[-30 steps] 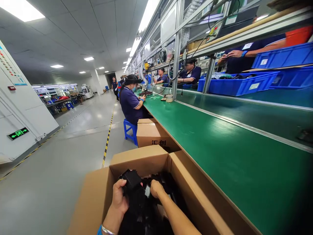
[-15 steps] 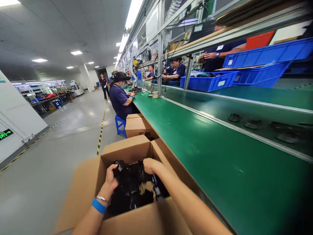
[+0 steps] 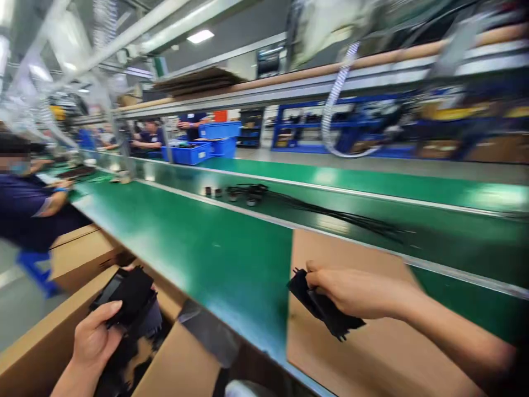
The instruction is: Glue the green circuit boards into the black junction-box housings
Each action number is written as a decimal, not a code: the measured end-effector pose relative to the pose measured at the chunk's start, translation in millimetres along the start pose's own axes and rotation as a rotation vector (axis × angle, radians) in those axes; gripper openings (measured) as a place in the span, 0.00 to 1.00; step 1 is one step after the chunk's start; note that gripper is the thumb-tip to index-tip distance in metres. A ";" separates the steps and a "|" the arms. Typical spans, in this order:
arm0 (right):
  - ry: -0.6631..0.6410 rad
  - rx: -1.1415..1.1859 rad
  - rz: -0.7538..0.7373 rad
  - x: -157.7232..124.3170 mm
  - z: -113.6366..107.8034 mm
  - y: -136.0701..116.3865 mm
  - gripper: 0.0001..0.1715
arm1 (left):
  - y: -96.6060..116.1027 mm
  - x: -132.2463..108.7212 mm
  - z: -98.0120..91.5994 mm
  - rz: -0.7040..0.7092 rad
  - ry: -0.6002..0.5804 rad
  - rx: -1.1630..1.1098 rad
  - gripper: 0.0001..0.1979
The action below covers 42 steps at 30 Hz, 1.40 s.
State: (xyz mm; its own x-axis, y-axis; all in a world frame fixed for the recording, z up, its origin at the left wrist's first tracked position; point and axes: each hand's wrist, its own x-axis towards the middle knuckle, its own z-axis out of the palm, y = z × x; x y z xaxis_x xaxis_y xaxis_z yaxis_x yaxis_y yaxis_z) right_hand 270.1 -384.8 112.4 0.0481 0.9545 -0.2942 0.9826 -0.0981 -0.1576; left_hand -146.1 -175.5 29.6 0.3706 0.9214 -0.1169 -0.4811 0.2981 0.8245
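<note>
Black part (image 3: 330, 314): gripped in right hand (image 3: 339, 286), fingers closed on its upper edge, over the flat cardboard piece (image 3: 309, 347) on the green counter (image 3: 165, 215). Can't tell if it touches the cardboard. Left hand (image 3: 97, 333) grips a black bundle (image 3: 134, 292), thumb on top, above the open carton (image 3: 45, 336); more dark pieces lie inside.

Around: carton flap (image 3: 182, 358) sticks up between left hand and counter edge. Second carton (image 3: 78, 256) just beyond the open one. Co-worker (image 3: 20, 204), dark shirt, far left, at the counter, blue stool (image 3: 35, 270) underneath. Metal strip (image 3: 248, 214) runs between the counter and the dark green lane behind; black cables (image 3: 343, 212) and small dark items on that lane. Blue bins (image 3: 190, 154) farther back. Pale hose (image 3: 330, 118) hangs from the overhead frame. Background blurred.

Looks: matte black, flat, elongated, tilted down to the right, small prongs at both ends; fingers hide part. Bundle is bulkier, with a shinier dark face on its left.
</note>
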 end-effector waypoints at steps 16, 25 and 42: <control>0.282 -0.254 0.168 -95.2 114.6 4.8 0.07 | -260.1 66.2 404.3 -0.323 -1.164 -0.005 0.31; 0.455 0.138 0.231 -112.4 129.3 38.9 0.14 | -259.9 60.3 384.9 -0.569 -0.964 -0.138 0.26; 0.583 0.413 0.080 -44.5 99.9 133.7 0.24 | -242.8 99.2 360.9 -0.253 -0.924 0.198 0.23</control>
State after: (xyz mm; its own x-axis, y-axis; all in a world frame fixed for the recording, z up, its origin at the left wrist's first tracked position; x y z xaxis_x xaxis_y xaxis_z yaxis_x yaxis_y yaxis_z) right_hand 381.4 -468.6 10.3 0.3186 0.9235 0.2135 0.8296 -0.1627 -0.5341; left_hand 294.2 -246.4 17.6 0.9617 0.2525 0.1070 -0.1908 0.3354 0.9226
